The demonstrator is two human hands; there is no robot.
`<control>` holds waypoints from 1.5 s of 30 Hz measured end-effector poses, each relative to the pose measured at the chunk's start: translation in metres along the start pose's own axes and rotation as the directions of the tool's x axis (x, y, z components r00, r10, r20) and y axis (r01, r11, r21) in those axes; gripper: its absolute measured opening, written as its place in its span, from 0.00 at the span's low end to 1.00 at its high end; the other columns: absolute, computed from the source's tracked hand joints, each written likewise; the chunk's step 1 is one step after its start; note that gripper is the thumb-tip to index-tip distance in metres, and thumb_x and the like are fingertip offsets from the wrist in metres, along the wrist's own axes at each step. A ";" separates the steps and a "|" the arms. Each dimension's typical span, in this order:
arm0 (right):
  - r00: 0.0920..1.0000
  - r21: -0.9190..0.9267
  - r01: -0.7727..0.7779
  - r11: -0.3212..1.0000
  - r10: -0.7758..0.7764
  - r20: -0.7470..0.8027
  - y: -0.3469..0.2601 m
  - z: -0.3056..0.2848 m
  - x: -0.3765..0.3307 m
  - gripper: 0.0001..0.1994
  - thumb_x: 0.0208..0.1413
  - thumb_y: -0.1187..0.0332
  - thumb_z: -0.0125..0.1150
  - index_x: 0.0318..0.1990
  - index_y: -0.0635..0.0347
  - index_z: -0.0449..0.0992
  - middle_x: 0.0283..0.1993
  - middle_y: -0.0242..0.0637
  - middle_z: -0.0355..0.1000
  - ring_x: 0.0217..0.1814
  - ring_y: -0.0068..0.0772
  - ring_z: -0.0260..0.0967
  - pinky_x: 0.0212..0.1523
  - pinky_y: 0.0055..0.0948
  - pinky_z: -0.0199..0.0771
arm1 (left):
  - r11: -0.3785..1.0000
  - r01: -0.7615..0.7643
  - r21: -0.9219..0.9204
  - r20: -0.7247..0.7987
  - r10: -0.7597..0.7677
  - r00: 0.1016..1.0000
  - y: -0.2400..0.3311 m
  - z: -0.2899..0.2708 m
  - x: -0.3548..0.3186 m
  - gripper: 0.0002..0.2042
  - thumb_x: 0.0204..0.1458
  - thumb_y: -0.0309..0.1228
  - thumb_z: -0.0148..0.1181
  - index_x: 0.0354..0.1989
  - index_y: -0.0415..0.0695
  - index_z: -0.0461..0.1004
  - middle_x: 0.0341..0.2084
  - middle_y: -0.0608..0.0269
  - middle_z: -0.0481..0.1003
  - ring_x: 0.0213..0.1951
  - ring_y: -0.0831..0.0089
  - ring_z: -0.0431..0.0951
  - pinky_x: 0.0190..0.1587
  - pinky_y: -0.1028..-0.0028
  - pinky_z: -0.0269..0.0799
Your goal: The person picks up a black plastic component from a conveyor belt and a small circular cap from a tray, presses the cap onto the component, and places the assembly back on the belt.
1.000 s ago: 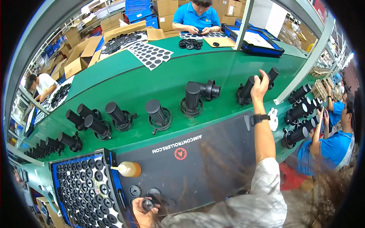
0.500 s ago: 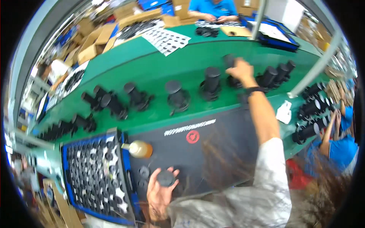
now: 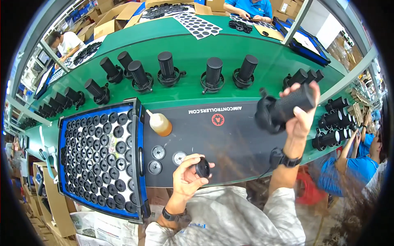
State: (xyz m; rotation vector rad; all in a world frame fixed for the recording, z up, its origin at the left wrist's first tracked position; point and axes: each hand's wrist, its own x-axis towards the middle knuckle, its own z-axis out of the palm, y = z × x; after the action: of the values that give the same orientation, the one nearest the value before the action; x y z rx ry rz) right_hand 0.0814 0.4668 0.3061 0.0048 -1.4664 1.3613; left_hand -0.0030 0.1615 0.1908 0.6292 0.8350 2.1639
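Cylinder (image 3: 287, 103), black, tilted, clamped in right hand (image 3: 299, 126) over dark mat (image 3: 234, 143); left hand (image 3: 186, 177) grips black disc (image 3: 202, 167) near mat's lower edge; hands well apart.

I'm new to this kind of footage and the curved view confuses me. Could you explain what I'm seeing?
There is no machine: these are a person's own bare hands, seen by a wide fisheye camera worn on the head and looking down, so straight edges bend. The right hand grips a black cylindrical unit above the dark mat; the left hand holds a round black cap. On the mat are three round discs and a bottle of amber liquid. Left of it is a blue-edged tray of round black parts. Beyond, more cylinders stand on the green bench.
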 end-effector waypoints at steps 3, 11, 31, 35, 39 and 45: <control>0.982 0.438 -0.186 0.880 0.156 0.103 0.005 0.012 -0.042 0.27 0.49 0.59 0.60 0.57 0.53 0.61 0.44 0.43 0.64 0.43 0.40 0.65 0.48 0.44 0.71 | 0.998 -0.052 0.043 -0.007 0.052 0.999 -0.003 0.006 -0.003 0.27 0.42 0.17 0.67 0.54 0.41 0.66 0.56 0.49 0.60 0.55 0.47 0.68 0.51 0.62 0.75; 0.816 0.934 -0.271 0.231 0.570 0.096 0.046 0.043 -0.116 0.29 0.52 0.47 0.53 0.50 0.64 0.60 0.41 0.37 0.62 0.40 0.31 0.62 0.47 0.37 0.64 | 0.924 -0.139 0.355 -0.018 0.155 0.988 0.002 0.025 -0.008 0.28 0.40 0.16 0.68 0.53 0.38 0.66 0.55 0.51 0.61 0.56 0.54 0.68 0.55 0.63 0.71; 0.890 0.852 -0.254 0.458 0.456 0.021 0.035 0.054 -0.123 0.31 0.51 0.43 0.52 0.50 0.63 0.60 0.39 0.38 0.62 0.39 0.34 0.61 0.47 0.39 0.64 | 0.903 -0.105 0.417 -0.027 0.128 0.991 -0.017 0.021 -0.003 0.30 0.37 0.16 0.70 0.51 0.36 0.64 0.54 0.48 0.62 0.56 0.59 0.68 0.56 0.60 0.71; 0.896 0.849 -0.253 0.465 0.444 0.024 0.041 0.053 -0.126 0.32 0.52 0.41 0.50 0.50 0.62 0.62 0.38 0.40 0.63 0.39 0.37 0.62 0.46 0.41 0.65 | 0.958 -0.044 0.284 -0.082 0.070 0.994 -0.028 0.013 0.001 0.30 0.38 0.16 0.70 0.52 0.36 0.63 0.56 0.46 0.61 0.56 0.58 0.68 0.56 0.60 0.71; 0.881 0.837 -0.254 0.485 0.474 -0.007 0.044 0.051 -0.126 0.30 0.52 0.42 0.49 0.48 0.62 0.64 0.38 0.42 0.65 0.39 0.39 0.63 0.47 0.43 0.66 | 0.975 0.049 0.215 -0.136 -0.020 0.990 -0.036 0.011 0.003 0.33 0.38 0.17 0.70 0.55 0.37 0.60 0.58 0.45 0.61 0.55 0.57 0.69 0.56 0.61 0.70; 0.780 0.624 -0.476 0.619 0.626 -0.027 0.026 0.034 -0.104 0.24 0.49 0.51 0.48 0.43 0.63 0.68 0.36 0.42 0.67 0.38 0.42 0.65 0.46 0.46 0.67 | 0.981 0.142 0.131 -0.311 -0.095 0.946 -0.019 0.000 -0.004 0.36 0.37 0.18 0.70 0.59 0.37 0.62 0.54 0.50 0.68 0.54 0.60 0.71 0.50 0.65 0.73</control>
State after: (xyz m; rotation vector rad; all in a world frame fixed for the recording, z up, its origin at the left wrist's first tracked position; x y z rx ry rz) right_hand 0.0866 0.3879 0.2268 -0.2356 -0.7881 2.2165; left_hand 0.0080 0.1692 0.1762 0.3108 1.1787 2.1294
